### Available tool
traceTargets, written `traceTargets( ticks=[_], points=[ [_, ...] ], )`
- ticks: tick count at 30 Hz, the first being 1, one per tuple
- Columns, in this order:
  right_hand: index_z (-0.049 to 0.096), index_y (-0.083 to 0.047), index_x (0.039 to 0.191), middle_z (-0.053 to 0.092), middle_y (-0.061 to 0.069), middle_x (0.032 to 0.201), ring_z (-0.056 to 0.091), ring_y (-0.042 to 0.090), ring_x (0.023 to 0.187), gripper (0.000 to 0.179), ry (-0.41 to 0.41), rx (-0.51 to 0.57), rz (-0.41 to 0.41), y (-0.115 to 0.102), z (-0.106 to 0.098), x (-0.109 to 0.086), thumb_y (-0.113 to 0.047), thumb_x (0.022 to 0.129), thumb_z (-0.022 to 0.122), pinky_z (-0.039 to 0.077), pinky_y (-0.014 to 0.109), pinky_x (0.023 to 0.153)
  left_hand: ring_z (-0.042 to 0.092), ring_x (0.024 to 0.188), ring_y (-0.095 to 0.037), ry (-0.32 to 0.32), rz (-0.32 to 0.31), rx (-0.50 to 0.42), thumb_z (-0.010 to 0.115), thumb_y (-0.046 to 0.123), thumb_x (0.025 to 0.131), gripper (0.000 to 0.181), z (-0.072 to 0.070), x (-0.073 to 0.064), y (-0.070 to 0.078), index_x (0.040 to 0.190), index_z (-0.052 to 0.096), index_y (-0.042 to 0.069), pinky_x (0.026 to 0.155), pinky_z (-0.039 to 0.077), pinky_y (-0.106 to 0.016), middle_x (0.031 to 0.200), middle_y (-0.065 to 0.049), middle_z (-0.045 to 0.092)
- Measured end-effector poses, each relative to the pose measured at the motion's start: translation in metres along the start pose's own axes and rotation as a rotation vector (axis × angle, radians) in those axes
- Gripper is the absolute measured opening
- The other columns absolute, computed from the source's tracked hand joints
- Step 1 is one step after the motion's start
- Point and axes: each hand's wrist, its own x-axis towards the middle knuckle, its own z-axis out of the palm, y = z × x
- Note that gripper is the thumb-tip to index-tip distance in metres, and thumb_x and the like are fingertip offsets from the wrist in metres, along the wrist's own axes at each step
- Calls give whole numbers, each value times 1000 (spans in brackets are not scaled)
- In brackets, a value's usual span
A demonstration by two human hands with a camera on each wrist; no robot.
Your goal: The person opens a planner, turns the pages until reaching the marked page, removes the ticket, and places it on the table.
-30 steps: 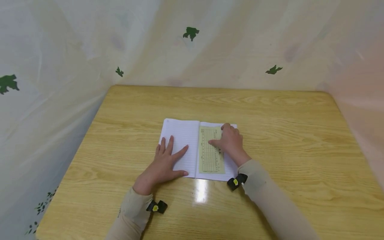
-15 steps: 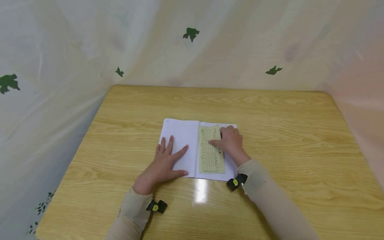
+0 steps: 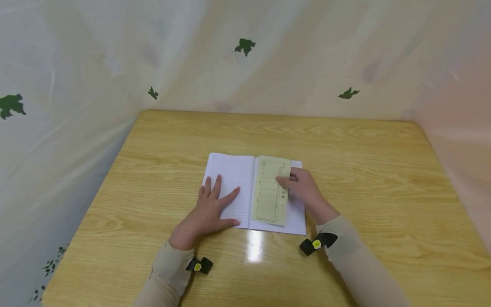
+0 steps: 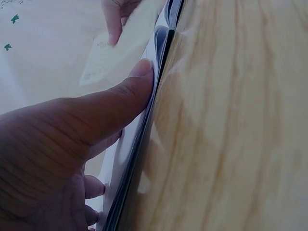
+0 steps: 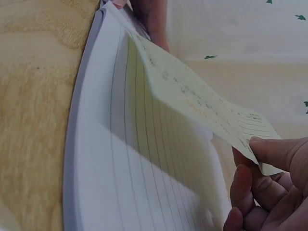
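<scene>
An open notebook (image 3: 232, 168) with lined white pages lies on the wooden table. My left hand (image 3: 209, 211) rests spread on its left page, thumb near the bottom edge; the left wrist view shows the thumb (image 4: 120, 98) pressing there. Between thumb and curled fingers my right hand (image 3: 304, 187) pinches the right edge of a pale yellow printed paper slip (image 3: 270, 192). In the right wrist view the slip (image 5: 192, 98) is lifted and tilted over the lined right page (image 5: 144, 159), casting a shadow on it.
The wooden table (image 3: 364, 170) extends around the notebook on all sides. Behind it and at the sides hangs a pale curtain (image 3: 299, 51) with green bird prints. A black band with a yellow mark (image 3: 316, 244) sits on each wrist.
The slip, flat on the right page earlier, is now raised at its right side in my right hand. That hand and forearm have shifted slightly right. My left hand has stayed in place.
</scene>
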Motion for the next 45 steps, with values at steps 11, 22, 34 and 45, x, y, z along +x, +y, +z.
traceTargets(
  ticks=[11, 22, 34, 45],
  points=[
    [63, -2, 123, 73, 9, 101, 69, 19, 91, 38, -52, 131, -59, 1, -28, -24, -27, 95, 66, 50, 34, 88, -13, 139, -55, 10, 8, -7, 70, 59, 81, 87, -1, 1, 0, 153, 34, 25, 110, 3, -68, 157, -31, -5],
    [63, 1, 123, 72, 11, 107, 65, 15, 98, 41, -19, 120, -115, 2, -45, -35, -28, 95, 65, 43, 38, 97, -12, 139, -56, 3, 7, -13, 70, 58, 81, 87, -2, 1, -3, 153, 34, 25, 109, 3, -68, 157, -31, -5],
    [59, 2, 128, 73, 9, 103, 65, 11, 93, 54, 21, -27, -8, 32, -93, -39, -40, 94, 63, 37, 44, 100, -12, 139, -56, -4, 16, -35, 70, 55, 83, 85, -4, 1, -3, 153, 34, 23, 109, 2, -69, 156, -32, -5],
    [63, 5, 112, 68, 5, 84, 55, 17, 74, 40, 82, -268, 70, 54, -103, -34, -32, 95, 64, 41, 30, 66, -12, 139, -56, 8, 18, -51, 68, 51, 86, 80, -7, -1, -6, 153, 35, 22, 109, 1, -69, 156, -33, -4]
  ],
)
